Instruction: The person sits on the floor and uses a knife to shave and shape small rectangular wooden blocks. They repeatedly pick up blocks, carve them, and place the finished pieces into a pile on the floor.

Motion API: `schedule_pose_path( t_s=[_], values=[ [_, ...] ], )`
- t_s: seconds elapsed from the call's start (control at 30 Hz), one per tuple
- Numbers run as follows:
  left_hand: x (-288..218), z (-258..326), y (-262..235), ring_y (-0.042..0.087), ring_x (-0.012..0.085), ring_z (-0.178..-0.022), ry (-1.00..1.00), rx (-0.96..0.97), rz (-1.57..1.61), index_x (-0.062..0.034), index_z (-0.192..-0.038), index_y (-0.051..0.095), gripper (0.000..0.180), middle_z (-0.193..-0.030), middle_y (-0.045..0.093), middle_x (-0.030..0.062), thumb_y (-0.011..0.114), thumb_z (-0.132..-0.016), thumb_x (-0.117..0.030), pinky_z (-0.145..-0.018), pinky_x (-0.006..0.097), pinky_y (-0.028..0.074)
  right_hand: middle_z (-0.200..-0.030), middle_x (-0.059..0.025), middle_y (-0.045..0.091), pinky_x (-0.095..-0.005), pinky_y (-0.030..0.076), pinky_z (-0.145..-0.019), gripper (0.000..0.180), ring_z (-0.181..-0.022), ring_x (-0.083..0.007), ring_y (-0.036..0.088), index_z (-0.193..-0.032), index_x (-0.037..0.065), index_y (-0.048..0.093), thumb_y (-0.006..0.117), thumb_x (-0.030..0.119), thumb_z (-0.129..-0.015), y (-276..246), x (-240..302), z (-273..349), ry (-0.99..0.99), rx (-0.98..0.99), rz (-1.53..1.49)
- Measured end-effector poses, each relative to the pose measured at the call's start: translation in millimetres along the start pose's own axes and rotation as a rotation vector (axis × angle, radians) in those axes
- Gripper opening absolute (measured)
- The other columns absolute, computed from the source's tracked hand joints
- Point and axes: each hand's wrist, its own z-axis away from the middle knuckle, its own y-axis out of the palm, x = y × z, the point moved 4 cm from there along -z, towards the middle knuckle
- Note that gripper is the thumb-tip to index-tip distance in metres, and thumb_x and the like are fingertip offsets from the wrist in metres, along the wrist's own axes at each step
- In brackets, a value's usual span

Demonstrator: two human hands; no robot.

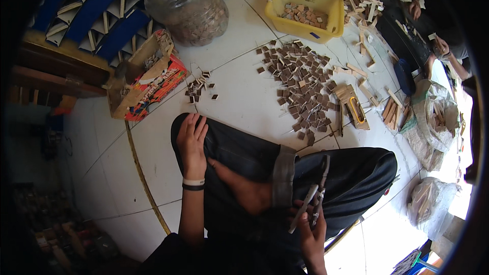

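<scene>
At nine o'clock our left hand [191,142] lies on the trouser knee [229,135], fingers extended, apparently holding nothing; a few dark tiles [214,97] sit at eleven. The main tile pile [308,91] spreads at one. At five our right hand [310,231] curls round a tool [325,169], probably pliers; dark cloth obscures its outline. We judge the step as holding it ready; two-handed work would call for lifting our left.
</scene>
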Motion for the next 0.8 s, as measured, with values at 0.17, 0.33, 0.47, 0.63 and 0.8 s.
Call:
schedule_pose_path(
  t_s=[0.17, 0.33, 0.47, 0.63, 0.8],
  values=[
    [37.7, 14.2, 12.5, 0.064, 0.0220, -0.127, 0.111, 0.106, -0.308, 0.0016, -0.131, 0.066, 0.029, -0.133, 0.069, 0.0127, 0.064, -0.105, -0.011, -0.109, 0.035, 0.048, -0.138, -0.0197, 0.066, -0.0433, 0.054, -0.104, 0.057, -0.125, -0.0298, 0.067, -0.157, -0.001, 0.040, 0.057, 0.028, -0.111, -16.9, 20.9, -2.6, -0.011, -0.070, 0.014],
    [82.7, 27.8, 100.9, 0.073, 0.0256, -0.098, 0.403, 0.576, -0.727, -0.0061, -0.115, 0.073, 0.023, -0.111, 0.076, 0.0115, 0.075, -0.093, -0.011, -0.087, 0.036, 0.057, -0.138, -0.0214, 0.066, -0.0445, 0.052, -0.106, 0.062, -0.126, -0.0305, 0.067, -0.162, 0.001, 0.036, 0.058, 0.027, -0.110, -29.1, 26.1, -6.0, -0.055, -0.148, -0.012],
    [117.2, 39.2, 153.8, 0.067, 0.0389, -0.102, 0.600, 0.687, -0.869, -0.0035, -0.115, 0.068, 0.030, -0.110, 0.070, 0.0172, 0.075, -0.086, -0.006, -0.090, 0.047, 0.054, -0.137, -0.0201, 0.066, -0.0429, 0.051, -0.107, 0.070, -0.123, -0.0286, 0.067, -0.167, 0.002, 0.026, 0.058, 0.028, -0.110, -36.0, 23.2, -1.4, -0.087, -0.183, 0.020],
    [144.4, 36.5, 172.6, 0.063, 0.0404, -0.106, 0.748, 0.625, -0.897, -0.0034, -0.121, 0.063, 0.037, -0.113, 0.064, 0.0175, 0.074, -0.085, -0.003, -0.092, 0.048, 0.052, -0.138, -0.0209, 0.065, -0.0416, 0.051, -0.107, 0.068, -0.123, -0.0284, 0.066, -0.166, 0.000, 0.027, 0.058, 0.021, -0.109, -33.1, 16.2, 3.1, -0.073, -0.143, -0.010],
    [123.1, 31.1, 165.1, 0.070, 0.0227, -0.092, 0.296, 0.613, -0.777, -0.0061, -0.131, 0.069, 0.046, -0.105, 0.073, 0.0102, 0.080, -0.086, -0.008, -0.086, 0.036, 0.056, -0.139, -0.0181, 0.066, -0.0381, 0.050, -0.107, 0.051, -0.126, -0.0250, 0.065, -0.154, -0.002, 0.043, 0.059, 0.016, -0.109, -25.5, 12.4, 6.2, -0.090, -0.073, -0.044]
  ],
)
